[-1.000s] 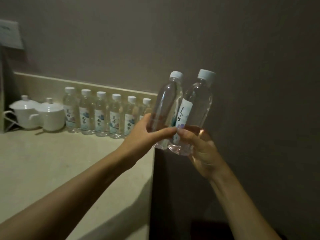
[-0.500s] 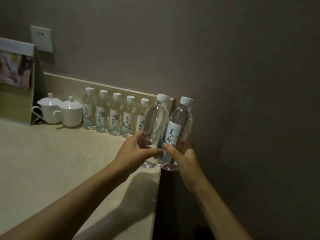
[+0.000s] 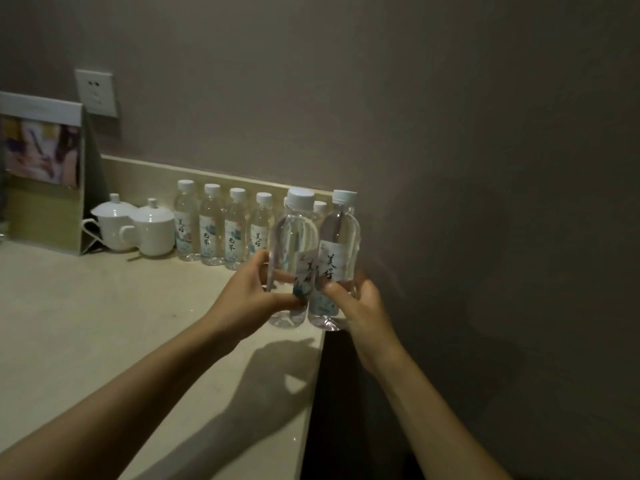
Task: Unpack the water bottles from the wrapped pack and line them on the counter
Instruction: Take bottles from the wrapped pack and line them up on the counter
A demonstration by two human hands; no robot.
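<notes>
Each grip holds 1 bottle: the left hand (image 3: 247, 299) wraps the left bottle (image 3: 294, 258), the right hand (image 3: 360, 306) the right bottle (image 3: 337, 258), both upright, touching, at the desk (image 3: 104, 323) edge before the bottle row (image 3: 225, 226).

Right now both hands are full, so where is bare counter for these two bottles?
Free: the broad counter in front of the row of bottles and lidded cups. Crowded: the back edge along the wall.

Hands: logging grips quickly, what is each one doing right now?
Left hand: closed on the left bottle.
Right hand: closed on the right bottle.
</notes>
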